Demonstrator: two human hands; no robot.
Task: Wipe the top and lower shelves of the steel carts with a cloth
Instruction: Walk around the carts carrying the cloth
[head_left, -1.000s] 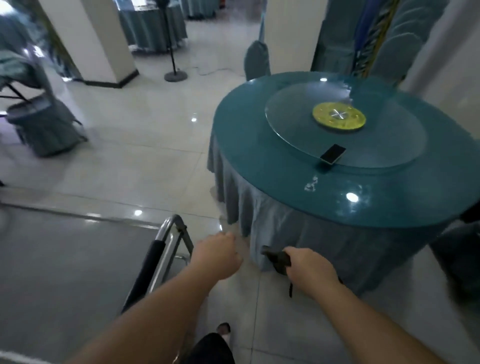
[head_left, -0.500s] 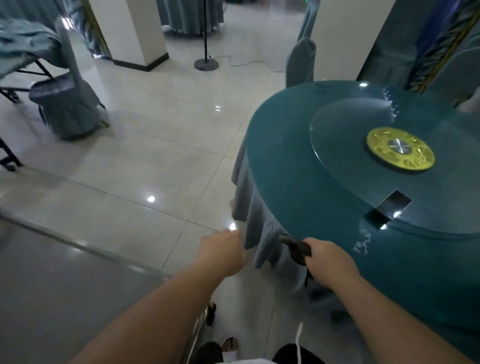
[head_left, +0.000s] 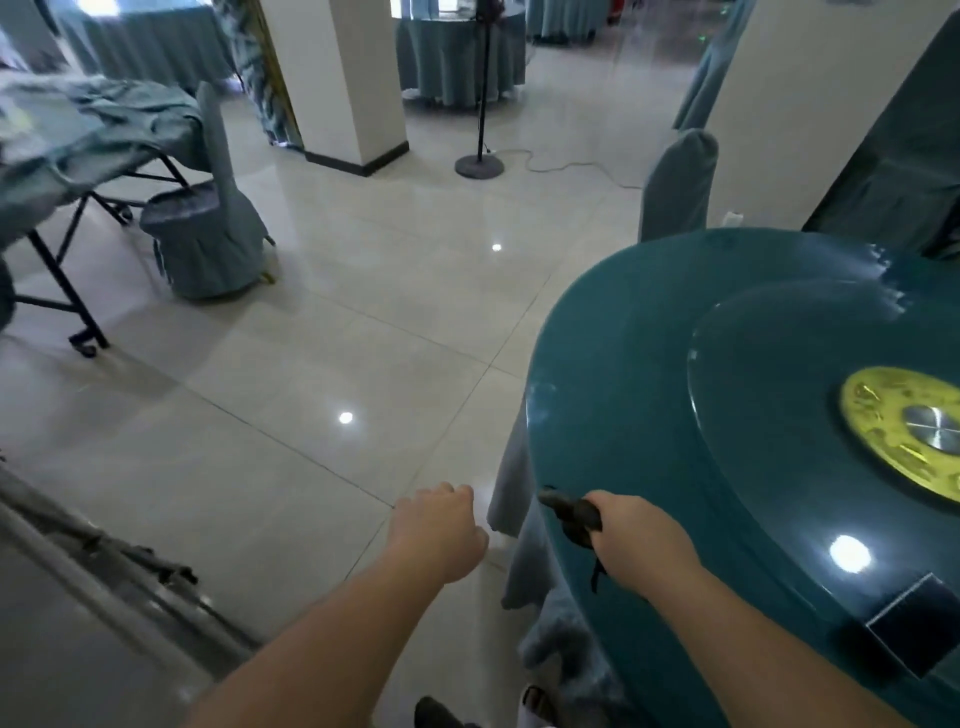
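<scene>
A dark, crumpled cloth (head_left: 571, 517) sticks out of my right hand (head_left: 639, 540), which grips it above the edge of the round teal table (head_left: 623, 364). My left hand (head_left: 441, 530) hovers over the tiled floor with its fingers curled under and nothing in it. The steel cart (head_left: 78, 582) shows only as a grey top and rim at the lower left, to the left of my left forearm. Its lower shelf is hidden.
On the teal table lie a glass turntable (head_left: 779, 364) with a yellow centre and a dark phone (head_left: 919, 631). A covered chair (head_left: 208, 228) and a draped folding table (head_left: 78, 140) stand at the left. Beyond are a pillar (head_left: 337, 78), a pole stand (head_left: 480, 156) and another covered chair (head_left: 678, 182).
The view has swung left and forward: the teal table slid to the right and the cart handle dropped out of sight. Both hands keep their pose, the right still holding the cloth.
</scene>
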